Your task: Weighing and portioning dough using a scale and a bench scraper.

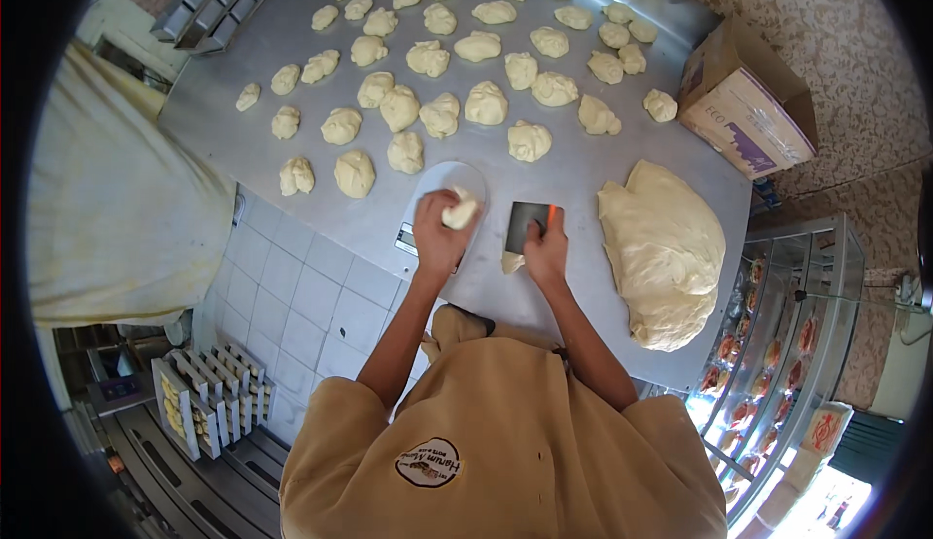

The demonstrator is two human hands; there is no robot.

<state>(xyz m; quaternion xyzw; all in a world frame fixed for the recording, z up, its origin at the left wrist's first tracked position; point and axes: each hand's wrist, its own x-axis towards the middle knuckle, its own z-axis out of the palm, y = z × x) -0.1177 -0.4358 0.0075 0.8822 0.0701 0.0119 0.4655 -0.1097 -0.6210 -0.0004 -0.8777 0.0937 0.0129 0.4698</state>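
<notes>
Head view, left hand [437,238]: dough piece [461,212] is pinched over scale [449,172].
Right hand [547,249]: scraper [525,227] is gripped by one edge, apparently for control.
Dough portions [486,104]: are spaced across worktop [564,170], presumably against sticking.

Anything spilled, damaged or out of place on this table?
Nothing looks spilled or damaged on the table. Mildly odd: an open cardboard box at the right side, close to a dough piece; it looks unlike food gear. The scrap by the scraper seems ordinary.
</notes>
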